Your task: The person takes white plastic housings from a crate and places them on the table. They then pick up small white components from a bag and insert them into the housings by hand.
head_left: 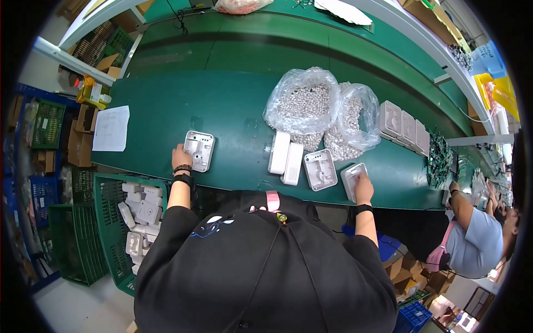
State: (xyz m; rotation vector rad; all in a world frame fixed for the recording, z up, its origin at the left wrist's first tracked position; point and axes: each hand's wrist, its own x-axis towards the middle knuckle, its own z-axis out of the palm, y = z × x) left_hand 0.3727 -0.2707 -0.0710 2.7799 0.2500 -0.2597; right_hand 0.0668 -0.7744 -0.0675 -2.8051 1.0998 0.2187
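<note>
Left hand (180,157) sits at the near left edge of a white plastic housing (199,150) lying open side up on the green table (233,105). Fingers touch its lower left corner; can't tell if they grip it or just rest there. Right hand (363,186) lies on top of a second white housing (353,180) near the table's front edge, fingers curled over its near end, apparently holding it. Between the hands: two white covers (286,155) side by side, then an open housing (320,170), just beside the right-hand one. Behind those, two clear bags of small parts (319,108). Green crate (108,222) of white housings below the left hand.
</note>
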